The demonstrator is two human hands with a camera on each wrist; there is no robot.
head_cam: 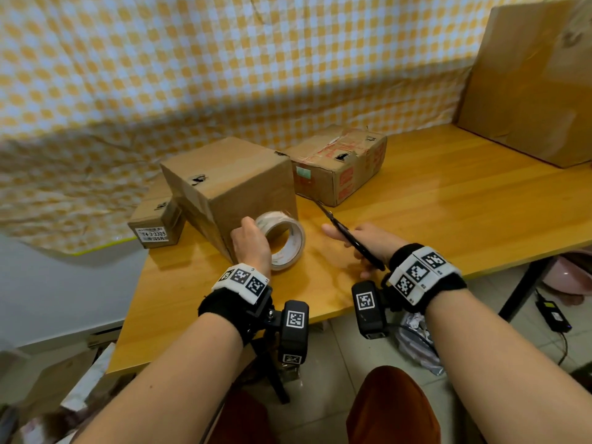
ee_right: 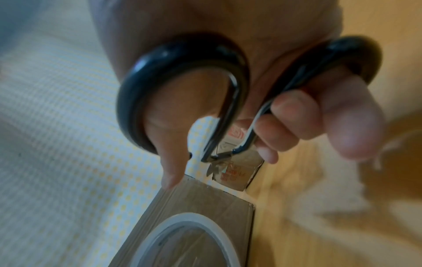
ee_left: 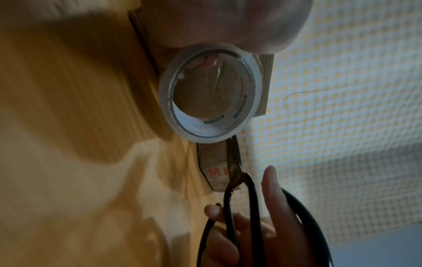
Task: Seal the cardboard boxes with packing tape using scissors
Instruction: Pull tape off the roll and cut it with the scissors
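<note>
Head view, printed box (head_cam: pixel 339 163) behind scissors (head_cam: pixel 349 237), small labelled box (head_cam: pixel 156 224) left.

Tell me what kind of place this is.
Probably a home packing corner, not a warehouse: a wooden table with used cardboard boxes, a checked cloth hung behind as a backdrop, and clutter on the tiled floor.

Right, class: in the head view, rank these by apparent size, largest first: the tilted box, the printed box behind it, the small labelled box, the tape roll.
1. Tilted box
2. Printed box
3. Small labelled box and tape roll: alike; the box is partly hidden.
</note>
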